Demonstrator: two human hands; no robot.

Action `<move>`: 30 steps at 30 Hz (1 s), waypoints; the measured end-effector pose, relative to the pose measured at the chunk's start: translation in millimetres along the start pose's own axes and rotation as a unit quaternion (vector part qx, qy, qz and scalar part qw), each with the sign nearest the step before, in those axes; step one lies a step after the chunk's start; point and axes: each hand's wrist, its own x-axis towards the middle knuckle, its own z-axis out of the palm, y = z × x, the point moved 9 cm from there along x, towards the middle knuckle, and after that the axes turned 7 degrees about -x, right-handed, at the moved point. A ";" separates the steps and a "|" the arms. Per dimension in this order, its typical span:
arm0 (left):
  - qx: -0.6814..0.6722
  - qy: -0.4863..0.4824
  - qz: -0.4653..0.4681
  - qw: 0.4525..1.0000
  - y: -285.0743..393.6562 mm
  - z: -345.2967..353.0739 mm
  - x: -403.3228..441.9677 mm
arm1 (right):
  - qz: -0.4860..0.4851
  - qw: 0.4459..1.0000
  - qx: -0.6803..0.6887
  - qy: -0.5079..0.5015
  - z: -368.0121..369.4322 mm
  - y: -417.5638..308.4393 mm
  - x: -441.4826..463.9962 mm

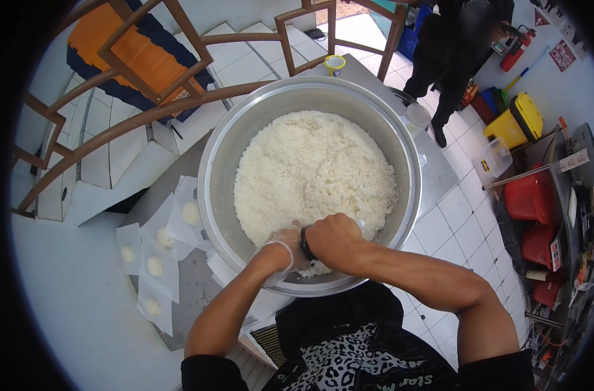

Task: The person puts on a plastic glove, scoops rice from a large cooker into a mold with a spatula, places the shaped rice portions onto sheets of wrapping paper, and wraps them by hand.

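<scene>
A large metal pot [213, 215] full of cooked white rice [310, 169] stands in front of me. My left hand [291, 244], in a clear plastic glove, is at the near side of the pot, its fingers curled and partly hidden. Beside it my right hand [334, 241] is bare and closed in a fist over the rice. A small black object [306, 244] sits between the two hands; its kind is hidden. Just past my right fist a small pale tip [360, 223] shows, too little to name.
Left of the pot, several rice portions [155, 266] lie on white paper sheets [168, 287] on a metal table [196, 293]. A yellow-rimmed cup [334, 64] and a clear container [417, 116] stand beyond the pot. A person in black [450, 58] is at the back right.
</scene>
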 end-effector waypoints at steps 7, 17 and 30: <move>0.049 0.029 0.018 0.998 -8.4 -11.8 -12.7 | 0.025 0.995 0.033 0.086 -12.8 21.4 -24.2; -0.127 0.134 -0.002 0.983 -13.2 -22.2 -19.8 | -0.060 0.982 -0.019 0.179 -18.0 -22.9 -31.4; -0.645 0.216 0.156 0.716 -25.3 -24.6 -54.5 | -0.117 0.914 0.297 0.249 -73.2 60.2 -95.1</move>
